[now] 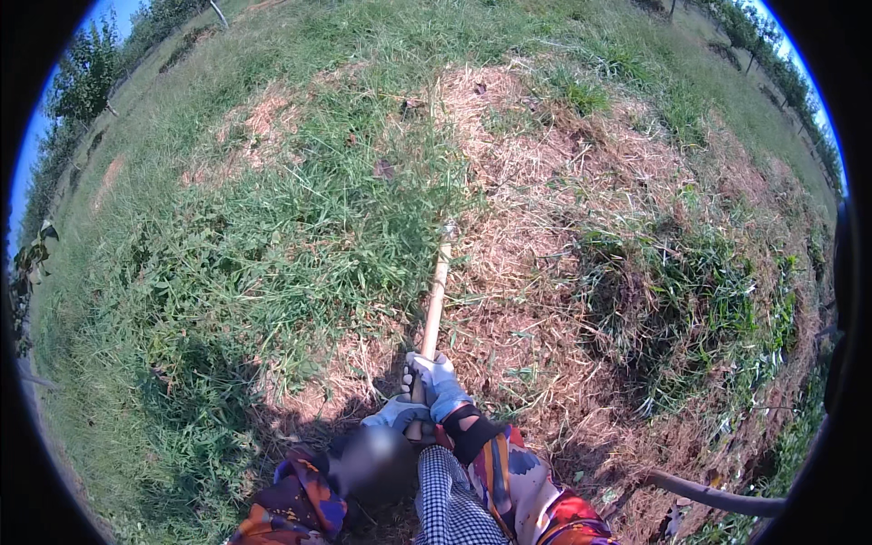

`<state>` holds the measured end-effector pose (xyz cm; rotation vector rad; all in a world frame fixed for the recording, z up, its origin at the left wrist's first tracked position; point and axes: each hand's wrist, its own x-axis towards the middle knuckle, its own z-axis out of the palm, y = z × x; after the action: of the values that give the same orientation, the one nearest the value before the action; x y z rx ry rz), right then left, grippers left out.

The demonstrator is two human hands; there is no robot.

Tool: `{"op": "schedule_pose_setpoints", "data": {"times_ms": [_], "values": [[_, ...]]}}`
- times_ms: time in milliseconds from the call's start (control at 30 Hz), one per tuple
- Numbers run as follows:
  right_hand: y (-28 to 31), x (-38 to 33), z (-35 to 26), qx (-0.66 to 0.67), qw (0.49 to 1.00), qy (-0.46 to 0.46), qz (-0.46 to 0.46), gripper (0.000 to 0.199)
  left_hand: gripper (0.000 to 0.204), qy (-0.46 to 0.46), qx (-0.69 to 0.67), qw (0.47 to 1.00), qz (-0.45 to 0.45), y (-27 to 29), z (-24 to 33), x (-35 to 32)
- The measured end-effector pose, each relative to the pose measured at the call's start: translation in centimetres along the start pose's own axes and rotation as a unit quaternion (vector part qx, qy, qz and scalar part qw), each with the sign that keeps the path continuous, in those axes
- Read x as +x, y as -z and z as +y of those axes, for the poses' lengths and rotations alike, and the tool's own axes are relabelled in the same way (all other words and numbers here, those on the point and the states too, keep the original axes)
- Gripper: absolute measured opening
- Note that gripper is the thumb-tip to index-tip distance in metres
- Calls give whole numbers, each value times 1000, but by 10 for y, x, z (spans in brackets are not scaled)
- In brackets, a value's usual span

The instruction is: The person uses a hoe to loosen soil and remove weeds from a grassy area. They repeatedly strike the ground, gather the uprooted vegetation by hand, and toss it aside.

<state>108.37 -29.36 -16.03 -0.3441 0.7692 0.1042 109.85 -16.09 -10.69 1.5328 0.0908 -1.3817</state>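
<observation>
A pale wooden tool handle (438, 295) runs away from me at the middle of the view. Its far end, with a small metallic glint, meets the grass, and the tool's head cannot be made out. My right hand (438, 377), in a light blue-white glove, is wrapped round the shaft. Closer to my body, my left hand (400, 413), gloved alike, grips the same handle. A round blur hides the left wrist. Both sleeves are brightly patterned; a black band circles the right cuff.
Green grass (300, 245) stands thick to the left. Cut dry straw (536, 209) covers the ground ahead and right, beside a leafy clump (690, 282). A dark curved pipe or branch (713, 495) lies at lower right. Trees (84, 77) rise along the far edges.
</observation>
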Motion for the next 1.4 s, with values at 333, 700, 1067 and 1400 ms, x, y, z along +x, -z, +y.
{"op": "schedule_pose_setpoints", "data": {"times_ms": [333,700,1067,1400], "values": [[-26,17,-48,-62,997,-2,56,7,12,10,20,992,123,-36,26,46],[-7,-18,49,-99,991,-85,7,9,9,-81,-64,991,88,2,-76,-27],[13,-12,102,-141,987,-68,38,12,28,-158,-118,973,117,-16,-26,-80],[-27,8,-3,-80,996,27,40,11,20,65,-76,994,50,0,1,2]]}}
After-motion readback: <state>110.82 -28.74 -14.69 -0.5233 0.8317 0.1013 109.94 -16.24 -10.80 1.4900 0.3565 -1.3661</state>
